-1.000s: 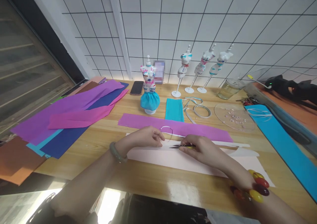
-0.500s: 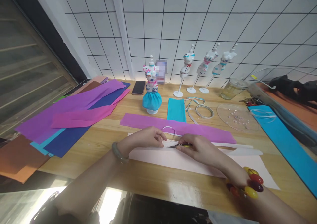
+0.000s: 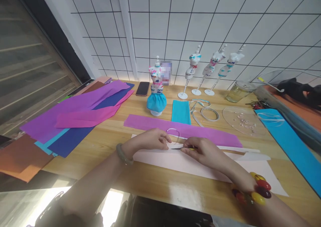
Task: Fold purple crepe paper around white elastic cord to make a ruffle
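Note:
A long pale pink sheet (image 3: pixel 173 161) lies on the wooden table near its front, with a narrow white strip (image 3: pixel 240 149) along its far edge. My left hand (image 3: pixel 156 140) pinches the strip's left part between thumb and fingers. Scissors (image 3: pixel 178 148) with a bit of yellow at the handle are in my right hand (image 3: pixel 198 148), their blades pointing left at the strip, close to my left fingertips. Just beyond both hands lies a purple strip (image 3: pixel 150 123), with a thin white loop (image 3: pixel 173 130) over it.
A small mannequin in a blue skirt (image 3: pixel 156 101) and a phone (image 3: pixel 142 88) stand and lie behind. Several coloured sheets (image 3: pixel 82 103) are at left. Bare mannequins (image 3: pixel 193 64), a blue piece (image 3: pixel 181 111), ribbons (image 3: pixel 210 114), a jar (image 3: pixel 238 91) and a clear plate (image 3: pixel 240 121) are to the right.
The whole view has shifted slightly, so things appear a little further right. The scissor blades look closer together; both hands keep nearly the same place over the sheet.

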Demonstrator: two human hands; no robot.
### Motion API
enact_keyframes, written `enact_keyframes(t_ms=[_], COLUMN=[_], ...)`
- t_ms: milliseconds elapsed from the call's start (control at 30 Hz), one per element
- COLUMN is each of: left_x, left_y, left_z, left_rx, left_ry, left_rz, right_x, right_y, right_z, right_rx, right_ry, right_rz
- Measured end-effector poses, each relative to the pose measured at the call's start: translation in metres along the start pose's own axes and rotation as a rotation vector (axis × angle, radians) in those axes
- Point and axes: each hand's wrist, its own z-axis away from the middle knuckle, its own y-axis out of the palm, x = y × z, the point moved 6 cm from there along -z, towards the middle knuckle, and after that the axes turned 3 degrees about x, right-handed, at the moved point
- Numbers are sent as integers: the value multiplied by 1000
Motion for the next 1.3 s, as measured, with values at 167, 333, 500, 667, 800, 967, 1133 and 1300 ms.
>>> enact_keyframes(t_ms=[167, 333, 500, 667, 800, 967, 1133, 1300], left_x=[-1, 4, 13, 18, 18, 18, 15, 15], left_y=[0, -3, -9, -11, -11, -11, -12, -11], left_z=[0, 4, 12, 15, 14, 13, 15, 16], left_rx=[-6, -25, -59, -78, -77, -80, -83, -85], left_ry=[5, 6, -1, -5, 2, 11, -14, -2], left_rz=[-7, 1, -3, 6, 10, 29, 54, 55], right_x=[-2, -4, -6, -7, -6, -4, -7, -6], right_y=[1, 2, 2, 1, 0, -1, -2, -1], right_z=[-1, 0, 1, 2, 6, 8, 7, 5], right_rx=[-15, -19, -25, -15, 11, 23, 40, 55], right_ry=[-4, 3, 5, 25, 47, 60, 70, 59], right_rz=[-6, -17, -22, -27, -24, 10, 36, 26])
